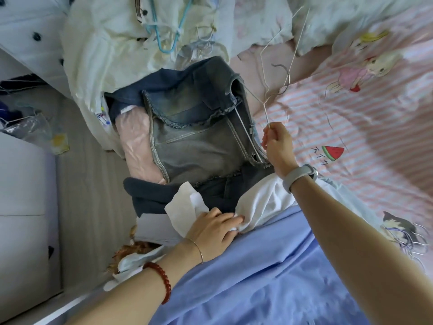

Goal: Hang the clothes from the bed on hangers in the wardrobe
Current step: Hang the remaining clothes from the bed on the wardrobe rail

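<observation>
A pile of clothes lies at the bed's edge. On top is a faded denim garment (187,141) with frayed hems, over a pink piece (136,148) and a dark blue one (150,195). My right hand (277,146) pinches the end of a thin white wire hanger (276,73), whose other arm runs under the denim collar. A white garment (264,202) lies in front of the denim, and my left hand (213,233) grips its edge. A blue shirt (269,266) spreads across the near bed.
The pink striped cartoon bedsheet (351,127) covers the bed to the right. A cream garment (112,43) with a turquoise hanger (164,31) lies at the back. More wire hangers (412,240) sit at the right. Grey floor (84,184) and white furniture (21,195) are on the left.
</observation>
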The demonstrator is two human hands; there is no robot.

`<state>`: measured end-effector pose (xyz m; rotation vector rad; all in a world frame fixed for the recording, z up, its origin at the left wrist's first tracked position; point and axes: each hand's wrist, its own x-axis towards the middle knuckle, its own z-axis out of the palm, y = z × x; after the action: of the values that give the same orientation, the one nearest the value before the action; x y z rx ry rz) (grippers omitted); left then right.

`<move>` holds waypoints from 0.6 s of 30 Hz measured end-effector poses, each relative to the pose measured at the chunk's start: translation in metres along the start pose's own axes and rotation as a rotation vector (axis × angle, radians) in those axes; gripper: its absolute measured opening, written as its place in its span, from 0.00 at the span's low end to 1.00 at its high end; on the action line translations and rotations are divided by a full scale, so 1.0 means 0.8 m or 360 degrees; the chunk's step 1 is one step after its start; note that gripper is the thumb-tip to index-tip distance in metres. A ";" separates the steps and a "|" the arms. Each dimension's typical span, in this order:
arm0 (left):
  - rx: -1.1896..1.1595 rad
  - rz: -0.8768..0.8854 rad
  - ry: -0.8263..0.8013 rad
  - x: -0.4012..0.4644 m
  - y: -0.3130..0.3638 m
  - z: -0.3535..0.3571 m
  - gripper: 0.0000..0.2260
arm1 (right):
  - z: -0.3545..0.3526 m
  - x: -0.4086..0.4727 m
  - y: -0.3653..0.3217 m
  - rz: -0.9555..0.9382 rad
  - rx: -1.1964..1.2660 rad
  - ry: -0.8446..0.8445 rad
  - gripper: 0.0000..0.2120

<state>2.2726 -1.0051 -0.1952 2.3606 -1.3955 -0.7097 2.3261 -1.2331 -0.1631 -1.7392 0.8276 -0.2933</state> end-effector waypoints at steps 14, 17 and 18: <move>0.0157 -0.0379 0.0778 -0.076 -0.024 -0.218 0.22 | 0.028 -0.071 -0.233 -0.0765 -0.0227 -0.0118 0.10; 0.0182 -0.0554 0.1065 -0.100 -0.036 -0.314 0.19 | 0.043 -0.085 -0.298 -0.0935 -0.0385 -0.0042 0.10; 0.0184 -0.0580 0.1144 -0.110 -0.037 -0.342 0.19 | 0.048 -0.091 -0.323 -0.0999 -0.0443 -0.0025 0.10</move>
<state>2.4114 -0.9103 0.0402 2.5910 -0.7221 0.1676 2.3940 -1.1252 0.0763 -2.2365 0.2949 -0.6004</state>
